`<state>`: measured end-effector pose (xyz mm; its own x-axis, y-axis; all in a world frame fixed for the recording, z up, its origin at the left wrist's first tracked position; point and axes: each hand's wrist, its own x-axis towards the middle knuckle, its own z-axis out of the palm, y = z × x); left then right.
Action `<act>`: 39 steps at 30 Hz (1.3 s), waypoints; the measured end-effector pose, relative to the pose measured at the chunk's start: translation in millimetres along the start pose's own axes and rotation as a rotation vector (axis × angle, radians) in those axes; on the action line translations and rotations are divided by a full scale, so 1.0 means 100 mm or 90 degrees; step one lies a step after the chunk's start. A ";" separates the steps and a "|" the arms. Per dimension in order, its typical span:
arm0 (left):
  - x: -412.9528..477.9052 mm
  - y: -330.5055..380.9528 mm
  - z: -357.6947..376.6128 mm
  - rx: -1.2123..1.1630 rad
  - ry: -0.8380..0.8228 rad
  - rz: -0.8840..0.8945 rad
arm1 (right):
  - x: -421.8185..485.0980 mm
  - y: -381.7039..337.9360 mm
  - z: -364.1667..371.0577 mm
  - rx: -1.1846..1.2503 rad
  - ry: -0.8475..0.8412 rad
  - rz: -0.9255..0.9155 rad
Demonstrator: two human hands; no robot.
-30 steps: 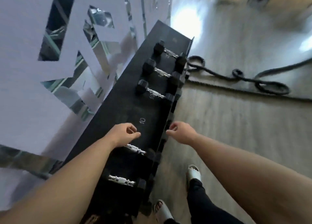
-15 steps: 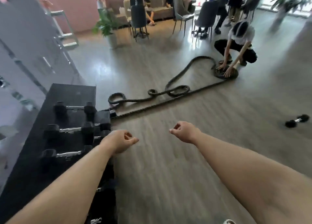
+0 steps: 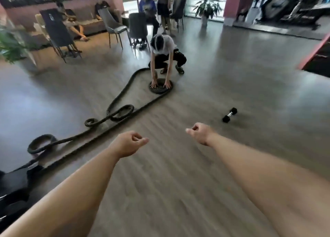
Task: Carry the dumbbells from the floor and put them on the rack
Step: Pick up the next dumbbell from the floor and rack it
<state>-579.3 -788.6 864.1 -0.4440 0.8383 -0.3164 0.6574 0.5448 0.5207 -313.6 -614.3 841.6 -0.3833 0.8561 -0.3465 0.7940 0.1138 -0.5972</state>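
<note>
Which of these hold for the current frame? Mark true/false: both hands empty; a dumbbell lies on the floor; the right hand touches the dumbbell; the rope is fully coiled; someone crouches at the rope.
1. Both hands are empty. True: left hand and right hand hold nothing.
2. A dumbbell lies on the floor. True.
3. The right hand touches the dumbbell. False: they are apart.
4. The rope is fully coiled. False: most trails loose.
5. A person crouches at the rope. True.
</note>
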 end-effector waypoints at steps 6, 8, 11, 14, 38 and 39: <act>1.02 1.16 0.41 0.005 -0.040 0.072 | 0.50 0.75 -0.76 0.048 0.072 0.075; 1.35 1.49 0.58 -0.005 -0.052 0.095 | 0.69 0.96 -0.96 0.063 0.092 0.104; 1.92 1.89 0.85 -0.007 -0.064 0.128 | 1.05 1.21 -1.25 0.081 0.114 0.142; 2.58 2.25 1.08 -0.021 -0.091 0.151 | 1.50 1.41 -1.58 0.096 0.139 0.176; 5.89 5.73 2.40 -0.040 -0.151 0.137 | 4.73 3.22 -4.48 0.103 0.146 0.229; 5.94 5.91 2.45 -0.048 -0.144 0.123 | 4.85 3.35 -4.63 0.095 0.135 0.228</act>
<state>-305.8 36.9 789.9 -0.1625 0.9147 -0.3700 0.6657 0.3784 0.6431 -15.2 72.1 808.1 0.0211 0.9147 -0.4036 0.7762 -0.2694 -0.5701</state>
